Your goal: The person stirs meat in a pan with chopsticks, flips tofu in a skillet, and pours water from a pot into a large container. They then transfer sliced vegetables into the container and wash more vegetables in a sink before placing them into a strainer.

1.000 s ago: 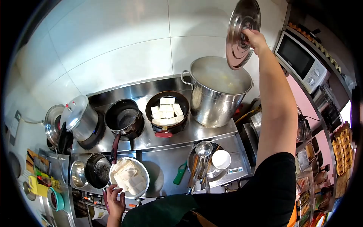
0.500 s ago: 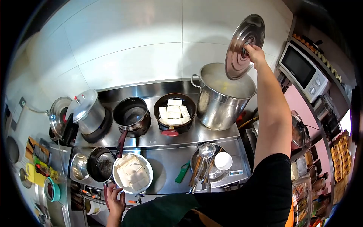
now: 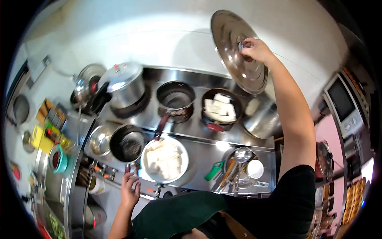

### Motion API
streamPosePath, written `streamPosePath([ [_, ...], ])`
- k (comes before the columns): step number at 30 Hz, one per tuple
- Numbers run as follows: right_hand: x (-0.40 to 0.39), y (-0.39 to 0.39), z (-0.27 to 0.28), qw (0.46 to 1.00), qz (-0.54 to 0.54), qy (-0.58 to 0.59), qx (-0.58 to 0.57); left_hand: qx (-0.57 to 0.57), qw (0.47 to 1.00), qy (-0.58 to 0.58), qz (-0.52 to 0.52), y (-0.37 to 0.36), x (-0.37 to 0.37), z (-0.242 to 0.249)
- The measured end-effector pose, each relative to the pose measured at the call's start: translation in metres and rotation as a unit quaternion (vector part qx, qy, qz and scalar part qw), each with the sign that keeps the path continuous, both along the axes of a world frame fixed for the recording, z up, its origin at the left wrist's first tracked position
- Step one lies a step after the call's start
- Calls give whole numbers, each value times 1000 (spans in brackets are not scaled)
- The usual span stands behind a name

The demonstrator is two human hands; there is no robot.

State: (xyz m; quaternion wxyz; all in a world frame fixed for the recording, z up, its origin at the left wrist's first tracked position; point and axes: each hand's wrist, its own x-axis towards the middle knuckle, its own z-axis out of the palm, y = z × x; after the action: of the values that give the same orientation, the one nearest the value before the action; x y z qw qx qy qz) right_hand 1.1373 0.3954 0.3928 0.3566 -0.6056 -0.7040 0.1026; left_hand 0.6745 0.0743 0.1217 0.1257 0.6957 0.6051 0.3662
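My right hand (image 3: 254,49) is closed on the knob of a large steel pot lid (image 3: 232,47), which it holds up on a tilt. Below, the lid partly hides the tall steel stockpot (image 3: 262,125). Left of that pot, a black frying pan (image 3: 205,113) holds several white blocks (image 3: 219,108) that look like tofu. My left hand (image 3: 130,191) is low at the counter's front edge, fingers loosely curled and apart, close to the handle of a small dark pan (image 3: 127,144). Beside this pan stands a white bowl (image 3: 184,159) full of more white blocks.
On the stove's left stands a pressure cooker (image 3: 127,85), with an empty dark saucepan (image 3: 175,95) next to it. Ladles (image 3: 243,154) and a white cup (image 3: 255,169) rest in a pan on the front counter, near a green-handled tool (image 3: 214,170). A microwave (image 3: 342,103) is at right.
The lid has swung left, above the frying pan and stockpot, in my right hand. My view has turned, so the stove appears further right. My left hand stays near the small pan's handle.
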Motion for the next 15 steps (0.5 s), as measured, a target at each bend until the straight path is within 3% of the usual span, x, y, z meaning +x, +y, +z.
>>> streamPosePath([
  [1,-34,7,-10,997,52,5,-61,13,1000,-7,-4,1,-4,-3],
  [7,-228,26,-130,961,185,-94,-183,1,999,-10,44,-10,-34,-5],
  [8,-252,23,-151,954,195,-122,-192,-19,995,-64,68,-15,-39,-5],
  [15,-371,-31,-204,885,246,-342,-200,-50,981,-78,168,-48,-78,-30],
])
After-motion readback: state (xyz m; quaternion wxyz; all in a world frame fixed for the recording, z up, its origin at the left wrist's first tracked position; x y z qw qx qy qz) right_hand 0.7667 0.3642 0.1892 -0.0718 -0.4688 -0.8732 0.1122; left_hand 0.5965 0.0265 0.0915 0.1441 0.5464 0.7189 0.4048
